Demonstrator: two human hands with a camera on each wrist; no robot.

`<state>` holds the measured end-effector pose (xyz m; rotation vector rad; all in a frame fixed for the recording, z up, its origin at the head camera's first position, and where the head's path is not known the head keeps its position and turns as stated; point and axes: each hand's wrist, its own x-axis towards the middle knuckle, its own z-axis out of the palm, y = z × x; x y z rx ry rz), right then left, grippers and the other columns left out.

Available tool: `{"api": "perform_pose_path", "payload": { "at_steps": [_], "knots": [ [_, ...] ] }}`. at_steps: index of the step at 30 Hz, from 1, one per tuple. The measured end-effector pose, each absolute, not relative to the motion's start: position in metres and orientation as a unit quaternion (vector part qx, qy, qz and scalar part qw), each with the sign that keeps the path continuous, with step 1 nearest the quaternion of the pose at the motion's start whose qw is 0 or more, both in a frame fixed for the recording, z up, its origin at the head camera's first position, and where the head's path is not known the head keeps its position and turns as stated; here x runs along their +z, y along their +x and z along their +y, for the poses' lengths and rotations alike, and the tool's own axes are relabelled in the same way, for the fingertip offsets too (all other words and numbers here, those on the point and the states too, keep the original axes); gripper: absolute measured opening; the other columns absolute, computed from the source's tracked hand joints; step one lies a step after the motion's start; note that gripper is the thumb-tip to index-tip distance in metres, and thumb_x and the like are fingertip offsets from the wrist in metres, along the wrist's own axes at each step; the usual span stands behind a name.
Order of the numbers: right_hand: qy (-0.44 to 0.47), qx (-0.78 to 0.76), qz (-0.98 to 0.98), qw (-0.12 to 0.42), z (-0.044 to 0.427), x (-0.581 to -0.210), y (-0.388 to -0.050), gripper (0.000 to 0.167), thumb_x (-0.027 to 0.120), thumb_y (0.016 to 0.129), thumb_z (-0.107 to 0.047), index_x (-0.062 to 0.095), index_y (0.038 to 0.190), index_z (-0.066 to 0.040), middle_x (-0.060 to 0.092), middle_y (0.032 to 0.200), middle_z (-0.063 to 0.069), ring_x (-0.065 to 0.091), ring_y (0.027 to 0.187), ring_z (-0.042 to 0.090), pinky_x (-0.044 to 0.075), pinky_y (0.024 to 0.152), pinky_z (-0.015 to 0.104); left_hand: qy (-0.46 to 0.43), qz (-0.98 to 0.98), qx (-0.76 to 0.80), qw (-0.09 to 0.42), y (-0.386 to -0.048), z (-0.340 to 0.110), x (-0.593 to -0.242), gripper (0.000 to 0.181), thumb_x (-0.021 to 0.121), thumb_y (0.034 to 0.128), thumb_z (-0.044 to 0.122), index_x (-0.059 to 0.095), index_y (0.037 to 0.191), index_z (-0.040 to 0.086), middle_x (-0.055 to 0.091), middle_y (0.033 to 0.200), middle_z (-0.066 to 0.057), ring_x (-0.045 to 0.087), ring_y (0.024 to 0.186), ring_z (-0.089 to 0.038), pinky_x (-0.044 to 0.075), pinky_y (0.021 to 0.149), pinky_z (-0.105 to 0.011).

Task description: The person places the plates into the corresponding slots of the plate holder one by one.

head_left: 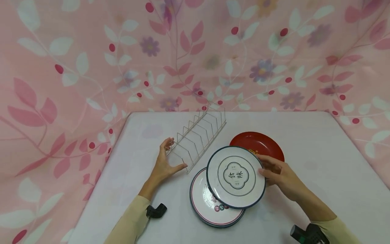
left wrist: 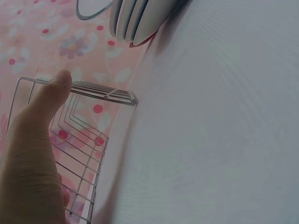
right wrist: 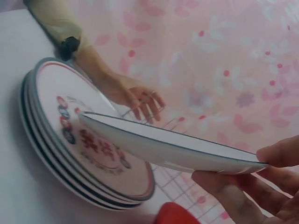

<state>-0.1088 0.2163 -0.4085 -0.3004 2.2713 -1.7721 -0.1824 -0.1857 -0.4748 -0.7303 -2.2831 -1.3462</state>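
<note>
- While looking at the right hand [head_left: 280, 176], can see the white plate [head_left: 236, 177] pinched at the right side of its rim, with the thumb over the edge and fingers underneath.
- Held up off the table [head_left: 320, 152], partly covering the stack of plates [head_left: 202, 200] in the head view; cannot tell whether touching it.
- Marked with dark characters in a scalloped outline, ringed by a dark rim.
- At the left hand [head_left: 163, 166], can see thumb and fingers spread wide, gripping the near end of the wire rack [head_left: 191, 128] across its width.
- Can trace the rack running slantwise from that grip, with its far end close to the table's far edge.
- Beyond the held plate, can find the red dish [head_left: 259, 140], partly hidden, with a yellow mark.
- Between rack and stack, only a narrow strip of table; from red dish to the table's right edge, a broad stretch.
- Left of the rack, more white surface out to the left edge.
- Can see pale, smooth covering, with rounded far corners.
- Behind the far edge and along both sides, pink backdrop [head_left: 195, 57] printed with leaves, berries and flowers.
</note>
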Motion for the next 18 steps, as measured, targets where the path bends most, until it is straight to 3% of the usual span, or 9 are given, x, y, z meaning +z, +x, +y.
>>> {"api": "perform_pose_path", "payload": {
  "at_steps": [3, 6, 12, 18],
  "knots": [
    [-0.127, -0.594, 0.789, 0.086, 0.218, -0.398, -0.113, 0.048, 0.056, 0.099, -0.012, 0.043, 0.145, -0.004, 0.057, 0.123, -0.023, 0.062, 0.097, 0.005, 0.059, 0.067, 0.032, -0.264, -0.814, -0.476, 0.204, -0.180, -0.186, -0.476, 0.111, 0.091, 0.0545, 0.001, 0.025, 0.142, -0.013, 0.044, 0.139, -0.030, 0.045, 0.119, -0.047, 0.035, 0.095, -0.055],
    [-0.141, -0.585, 0.797, 0.058, 0.218, -0.387, -0.121, 0.047, 0.056, 0.099, -0.011, 0.045, 0.144, -0.003, 0.059, 0.121, -0.019, 0.061, 0.100, 0.002, 0.058, 0.071, 0.027, -0.268, -0.814, -0.470, 0.211, -0.182, -0.187, -0.476, 0.110, 0.092, 0.0523, 0.000, 0.027, 0.140, -0.014, 0.046, 0.137, -0.031, 0.046, 0.119, -0.042, 0.036, 0.094, -0.053],
    [-0.149, -0.595, 0.788, 0.050, 0.215, -0.373, -0.139, 0.046, 0.057, 0.098, -0.007, 0.047, 0.143, -0.002, 0.064, 0.114, -0.014, 0.064, 0.093, 0.006, 0.059, 0.068, 0.029, -0.267, -0.813, -0.472, 0.213, -0.185, -0.189, -0.482, 0.107, 0.092, 0.0527, 0.001, 0.029, 0.137, -0.019, 0.046, 0.135, -0.032, 0.046, 0.119, -0.045, 0.035, 0.094, -0.051],
    [-0.166, -0.597, 0.785, 0.023, 0.206, -0.351, -0.168, 0.046, 0.057, 0.098, -0.008, 0.048, 0.143, -0.004, 0.062, 0.117, -0.012, 0.065, 0.091, 0.007, 0.059, 0.068, 0.026, -0.263, -0.818, -0.465, 0.214, -0.199, -0.196, -0.507, 0.113, 0.095, 0.0557, 0.016, 0.028, 0.144, -0.007, 0.043, 0.142, -0.023, 0.043, 0.126, -0.045, 0.036, 0.096, -0.056]
  ]
}}
